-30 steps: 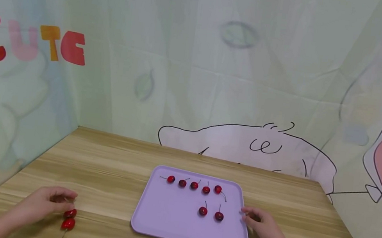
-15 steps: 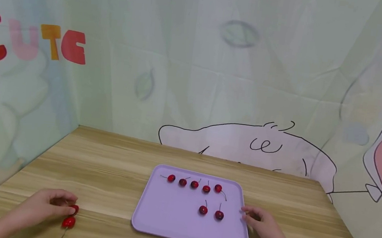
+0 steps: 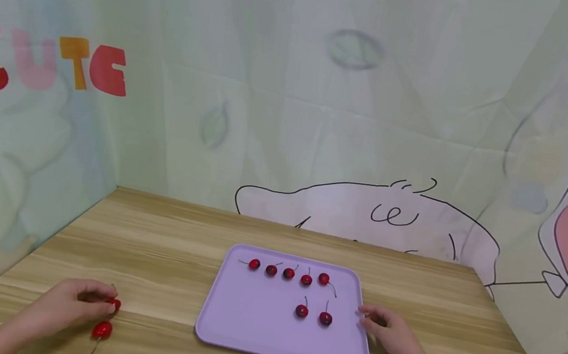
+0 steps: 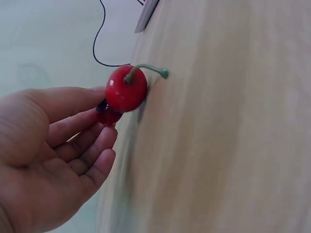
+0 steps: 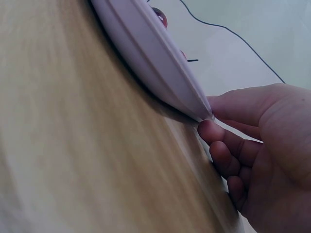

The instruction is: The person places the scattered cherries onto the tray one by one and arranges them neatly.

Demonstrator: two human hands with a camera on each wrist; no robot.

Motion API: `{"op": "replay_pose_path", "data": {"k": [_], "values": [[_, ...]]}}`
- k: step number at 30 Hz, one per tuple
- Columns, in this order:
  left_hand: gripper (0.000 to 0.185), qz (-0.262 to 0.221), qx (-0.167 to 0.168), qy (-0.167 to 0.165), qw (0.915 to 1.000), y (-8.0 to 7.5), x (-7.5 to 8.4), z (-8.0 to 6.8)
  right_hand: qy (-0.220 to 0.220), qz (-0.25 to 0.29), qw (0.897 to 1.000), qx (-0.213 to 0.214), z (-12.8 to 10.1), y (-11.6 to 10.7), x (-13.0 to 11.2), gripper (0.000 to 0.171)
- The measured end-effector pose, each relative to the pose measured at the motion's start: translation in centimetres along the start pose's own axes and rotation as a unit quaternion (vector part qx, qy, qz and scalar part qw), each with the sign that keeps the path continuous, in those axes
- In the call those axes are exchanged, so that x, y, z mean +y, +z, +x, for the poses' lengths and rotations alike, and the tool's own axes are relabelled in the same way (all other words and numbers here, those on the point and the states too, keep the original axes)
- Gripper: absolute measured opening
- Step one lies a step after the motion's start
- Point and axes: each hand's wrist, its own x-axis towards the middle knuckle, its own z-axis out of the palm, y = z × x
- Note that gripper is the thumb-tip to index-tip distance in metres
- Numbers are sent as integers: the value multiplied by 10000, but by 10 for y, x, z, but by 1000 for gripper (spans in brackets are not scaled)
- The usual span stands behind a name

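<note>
My left hand (image 3: pixel 66 304) pinches a red cherry (image 3: pixel 114 305) between thumb and fingers, over the table left of the tray. Close by, toward me, lies a second cherry (image 3: pixel 102 330) with its stem toward the near edge. In the left wrist view this bright cherry (image 4: pixel 126 90) with a green stem overlaps the darker held cherry (image 4: pixel 109 116). On the far right, my right hand (image 3: pixel 389 332) grips the right rim of a lilac tray (image 3: pixel 246 324); in the right wrist view thumb and fingertips meet at the tray's edge (image 5: pixel 165 73).
Inside the tray, several cherries (image 3: pixel 289 273) form a row along the far side, and two more cherries (image 3: pixel 314 315) sit nearer the right. The wood-grain table (image 3: pixel 165 245) backs onto a printed curtain (image 3: pixel 291 113) at the rear and left.
The left hand's cherry has shifted slightly away and to the right, widening the gap from the cherry lying nearer. The right hand and the tray stay in place.
</note>
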Motion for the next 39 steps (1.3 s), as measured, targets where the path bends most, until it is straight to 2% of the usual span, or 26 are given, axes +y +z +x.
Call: {"op": "replay_pose_path", "data": {"k": [6,14,18,22,27,39], "values": [[39,22,146,-28,9999,-5,15,6,-64,-1,10000,-50,0,-1,0,26],[38,-17,103,169,9998,-4,49,15,-104,-1,9999,-69,0,-1,0,27],[36,-117,106,411,9990,3,69,23,-19,40,10000,-45,1,0,1,26],[33,-295,102,705,9970,11,87,31,-120,39,9999,-75,3,0,3,27],[28,-587,-47,1121,9919,20,106,41,-210,68,9997,-130,3,-1,4,29],[22,-1059,-396,1516,9820,48,142,64,-360,111,9991,-194,1,-2,5,30]]}}
